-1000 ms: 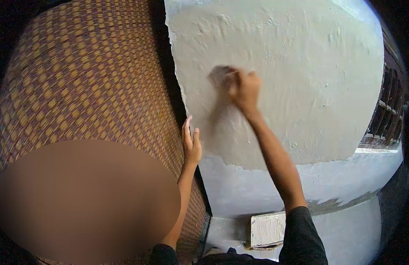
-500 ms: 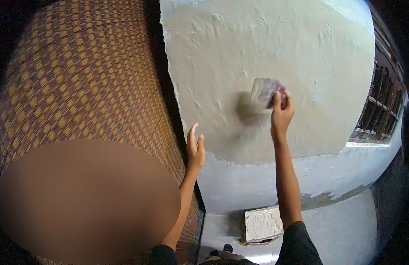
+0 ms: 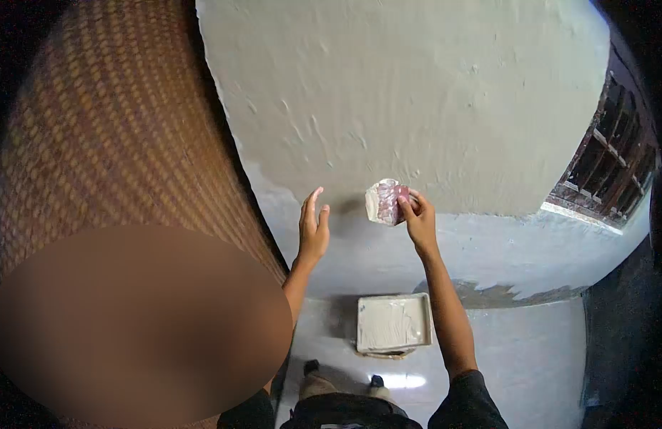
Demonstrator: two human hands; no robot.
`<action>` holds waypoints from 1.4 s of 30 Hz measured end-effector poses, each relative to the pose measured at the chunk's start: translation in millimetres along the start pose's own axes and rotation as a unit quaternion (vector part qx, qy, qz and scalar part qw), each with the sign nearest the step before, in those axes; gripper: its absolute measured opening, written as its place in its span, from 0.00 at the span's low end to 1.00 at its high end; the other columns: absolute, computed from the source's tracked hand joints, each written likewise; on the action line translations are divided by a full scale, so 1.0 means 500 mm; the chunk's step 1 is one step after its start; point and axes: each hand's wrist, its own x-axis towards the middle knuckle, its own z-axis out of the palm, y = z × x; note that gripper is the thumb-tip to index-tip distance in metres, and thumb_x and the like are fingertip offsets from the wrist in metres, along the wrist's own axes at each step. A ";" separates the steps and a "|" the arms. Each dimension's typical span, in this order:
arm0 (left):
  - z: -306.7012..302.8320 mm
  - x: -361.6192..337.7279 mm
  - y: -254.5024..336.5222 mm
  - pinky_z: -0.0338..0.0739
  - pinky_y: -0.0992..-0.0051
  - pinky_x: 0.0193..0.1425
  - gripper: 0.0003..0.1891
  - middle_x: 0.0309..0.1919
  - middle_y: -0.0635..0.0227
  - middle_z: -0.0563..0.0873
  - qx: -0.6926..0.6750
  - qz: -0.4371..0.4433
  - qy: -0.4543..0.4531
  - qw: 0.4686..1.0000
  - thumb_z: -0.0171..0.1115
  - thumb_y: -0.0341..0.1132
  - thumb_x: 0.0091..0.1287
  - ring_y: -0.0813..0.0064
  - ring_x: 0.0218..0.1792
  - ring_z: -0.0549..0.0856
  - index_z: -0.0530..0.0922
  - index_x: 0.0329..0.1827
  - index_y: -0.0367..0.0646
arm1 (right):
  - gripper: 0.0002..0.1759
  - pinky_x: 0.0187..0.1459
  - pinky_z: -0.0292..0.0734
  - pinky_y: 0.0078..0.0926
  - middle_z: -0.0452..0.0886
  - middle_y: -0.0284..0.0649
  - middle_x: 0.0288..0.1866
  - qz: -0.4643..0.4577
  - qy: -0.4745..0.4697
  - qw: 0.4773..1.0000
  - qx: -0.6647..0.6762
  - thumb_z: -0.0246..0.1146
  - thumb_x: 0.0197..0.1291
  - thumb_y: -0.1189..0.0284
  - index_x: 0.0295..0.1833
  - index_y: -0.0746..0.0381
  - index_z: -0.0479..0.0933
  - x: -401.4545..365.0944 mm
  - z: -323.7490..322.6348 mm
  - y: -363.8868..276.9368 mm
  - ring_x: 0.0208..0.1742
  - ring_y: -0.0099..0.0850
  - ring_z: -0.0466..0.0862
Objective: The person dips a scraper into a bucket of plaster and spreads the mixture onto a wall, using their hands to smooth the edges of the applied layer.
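Note:
My right hand (image 3: 422,220) pinches a flat reddish putty spreader (image 3: 392,202) between thumb and fingers. Whitish paste coats much of its face, thickest along the left edge. Behind it rises a wall (image 3: 417,93) covered in damp beige putty, with small ridges and drips on its surface. The spreader is in front of the lower border of that coat, where a paler band begins. My left hand (image 3: 314,227) is raised with nothing in it, thumb and fingers apart, to the left of the spreader.
Below the hands, a rectangular tray (image 3: 359,326) of smooth off-white paste stands near my feet on the grey floor (image 3: 517,357). A woven patterned mat (image 3: 124,136) covers the left side. At right is a dark barred window (image 3: 606,157). A blurred oval hides the lower left.
My right hand has drawn the spreader down and left, toward the lower border of the putty. The view has tilted downward, showing more of the tray and my feet. My left hand stays open.

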 end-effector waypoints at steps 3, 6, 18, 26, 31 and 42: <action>0.046 -0.066 -0.002 0.60 0.62 0.74 0.22 0.68 0.53 0.72 0.020 -0.035 0.004 0.999 0.49 0.35 0.75 0.56 0.70 0.69 0.67 0.70 0.38 | 0.15 0.42 0.77 0.18 0.85 0.35 0.40 0.051 -0.028 0.998 -0.005 0.61 0.69 0.75 0.58 0.69 0.76 -0.053 -0.062 0.083 0.39 0.18 0.81; 0.099 -0.167 -0.025 0.60 0.63 0.74 0.22 0.67 0.53 0.73 0.030 -0.090 -0.007 0.995 0.50 0.34 0.74 0.56 0.69 0.70 0.67 0.69 0.37 | 0.15 0.40 0.77 0.19 0.86 0.38 0.40 0.112 -0.054 0.991 -0.046 0.61 0.68 0.74 0.58 0.69 0.76 -0.127 -0.148 0.196 0.38 0.20 0.82; 0.247 -0.543 -0.231 0.64 0.62 0.71 0.20 0.64 0.52 0.76 0.026 -0.278 -0.035 0.959 0.50 0.35 0.74 0.53 0.66 0.73 0.70 0.66 0.37 | 0.14 0.43 0.79 0.25 0.87 0.39 0.41 0.272 -0.084 0.932 -0.226 0.64 0.66 0.71 0.54 0.66 0.81 -0.443 -0.367 0.509 0.40 0.24 0.84; 0.290 -0.815 -0.363 0.66 0.63 0.70 0.20 0.62 0.51 0.77 0.053 -0.360 -0.063 0.929 0.51 0.33 0.73 0.52 0.65 0.74 0.71 0.65 0.35 | 0.18 0.52 0.78 0.37 0.87 0.47 0.43 0.239 -0.144 0.898 -0.340 0.58 0.69 0.58 0.53 0.57 0.84 -0.546 -0.417 0.667 0.46 0.44 0.86; 0.299 -0.979 -0.418 0.66 0.63 0.70 0.21 0.61 0.50 0.78 0.062 -0.417 -0.068 0.904 0.53 0.36 0.73 0.54 0.65 0.75 0.71 0.65 0.35 | 0.14 0.47 0.77 0.50 0.86 0.50 0.40 0.135 -0.186 0.822 -0.521 0.60 0.64 0.66 0.51 0.56 0.85 -0.530 -0.406 0.786 0.40 0.55 0.81; 0.301 -1.074 -0.439 0.58 0.66 0.75 0.22 0.68 0.54 0.71 0.019 -0.504 -0.082 0.860 0.49 0.37 0.76 0.61 0.70 0.69 0.67 0.69 0.35 | 0.16 0.44 0.69 0.39 0.87 0.33 0.46 -0.025 -0.301 0.750 -0.588 0.60 0.60 0.71 0.51 0.46 0.86 -0.606 -0.359 0.854 0.45 0.39 0.76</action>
